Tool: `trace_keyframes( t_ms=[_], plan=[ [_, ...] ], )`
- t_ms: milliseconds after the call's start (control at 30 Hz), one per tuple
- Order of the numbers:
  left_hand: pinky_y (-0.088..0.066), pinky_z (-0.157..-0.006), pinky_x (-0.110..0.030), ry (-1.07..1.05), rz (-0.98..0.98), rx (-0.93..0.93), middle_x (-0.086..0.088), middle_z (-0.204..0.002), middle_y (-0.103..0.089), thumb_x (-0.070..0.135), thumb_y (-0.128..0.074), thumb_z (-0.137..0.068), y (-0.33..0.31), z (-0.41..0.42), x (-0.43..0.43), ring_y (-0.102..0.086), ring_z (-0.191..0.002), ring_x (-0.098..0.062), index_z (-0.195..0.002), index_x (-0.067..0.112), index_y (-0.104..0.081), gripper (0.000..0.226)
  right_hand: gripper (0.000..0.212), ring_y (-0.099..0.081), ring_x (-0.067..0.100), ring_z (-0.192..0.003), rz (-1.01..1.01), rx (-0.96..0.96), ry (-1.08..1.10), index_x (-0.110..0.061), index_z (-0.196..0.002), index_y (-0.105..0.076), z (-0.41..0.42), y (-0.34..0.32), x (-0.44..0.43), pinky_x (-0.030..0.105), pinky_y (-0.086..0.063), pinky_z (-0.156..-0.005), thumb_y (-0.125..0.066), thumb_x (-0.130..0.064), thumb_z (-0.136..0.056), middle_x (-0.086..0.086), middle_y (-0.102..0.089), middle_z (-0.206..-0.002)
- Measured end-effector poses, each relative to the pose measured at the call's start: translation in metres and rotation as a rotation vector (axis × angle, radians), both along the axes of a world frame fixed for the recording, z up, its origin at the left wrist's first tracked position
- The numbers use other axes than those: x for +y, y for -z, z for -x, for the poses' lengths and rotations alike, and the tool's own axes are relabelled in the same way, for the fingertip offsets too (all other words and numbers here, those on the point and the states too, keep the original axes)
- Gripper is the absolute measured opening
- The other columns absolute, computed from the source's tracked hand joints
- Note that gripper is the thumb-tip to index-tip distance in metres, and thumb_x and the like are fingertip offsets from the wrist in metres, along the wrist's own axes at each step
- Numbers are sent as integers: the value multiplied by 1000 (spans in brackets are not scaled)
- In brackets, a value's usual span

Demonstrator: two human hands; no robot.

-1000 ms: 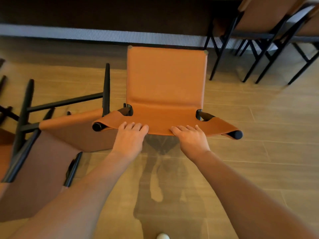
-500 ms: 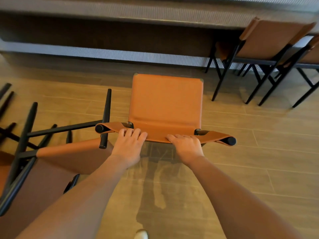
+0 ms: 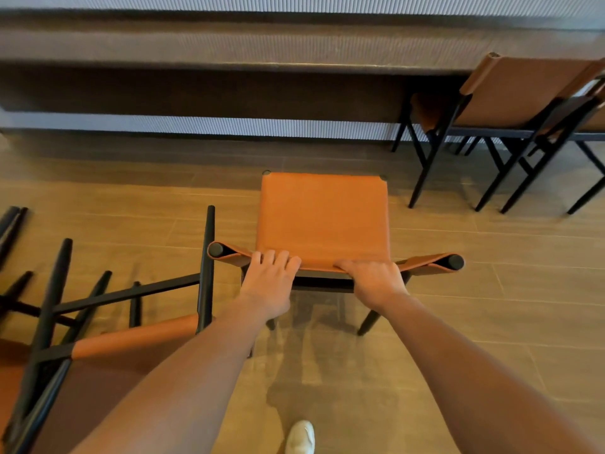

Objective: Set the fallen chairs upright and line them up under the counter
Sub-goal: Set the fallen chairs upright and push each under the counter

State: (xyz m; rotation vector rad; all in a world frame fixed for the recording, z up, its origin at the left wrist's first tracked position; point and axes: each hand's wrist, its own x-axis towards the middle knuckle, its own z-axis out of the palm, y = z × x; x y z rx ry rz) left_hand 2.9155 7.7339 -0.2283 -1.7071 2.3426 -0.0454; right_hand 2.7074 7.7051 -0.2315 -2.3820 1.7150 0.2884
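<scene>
Head view: your left hand [image 3: 268, 277] and right hand [image 3: 374, 278] grip the upright chair [image 3: 322, 214]; next, slide it under the tabletop [image 3: 229, 47].

Bare arms on this one: left forearm [image 3: 183, 371] and right forearm [image 3: 465, 352] are uncovered all the way back to where the view cuts them off. Left hand [image 3: 268, 280] bare, right hand [image 3: 376, 280] bare as well. And down by the floor there's a shoe [image 3: 300, 437], white with a rounded toe and a smooth upper. Only its front part shows.
</scene>
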Motion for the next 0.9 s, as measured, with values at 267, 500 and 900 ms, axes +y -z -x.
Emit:
trace_keyframes(
  t_ms=[267,500,900],
  plan=[
    [-31,-95,-44,19,-60,23,-4,-130,-41,19,-55,-86,-9,-2,-39,-41,-118,-30,-135,18,-28,56,56,-60,22,-108,-4,-9,-45,-44,-141,-34,3,-4,-35,33,-47,-79,-45,-17,-94,-7,-59,-128],
    [-32,-94,-42,-8,-59,53,-3,-125,-44,20,-57,-84,-12,-3,-72,-43,-116,-29,-130,19,-32,53,55,-58,23,-112,-40,-26,-64,-44,-140,-36,0,-9,-71,33,-46,-82,-45,-16,-93,-6,-59,-130],
    [-27,-101,-41,-61,-136,108,-2,-127,-45,25,-59,-80,-9,0,-103,-41,-120,-27,-132,19,-34,58,55,-57,26,-113,-126,-33,-63,-40,-141,-36,0,-12,-102,37,-46,-86,-43,-13,-93,0,-59,-129]
  ],
)
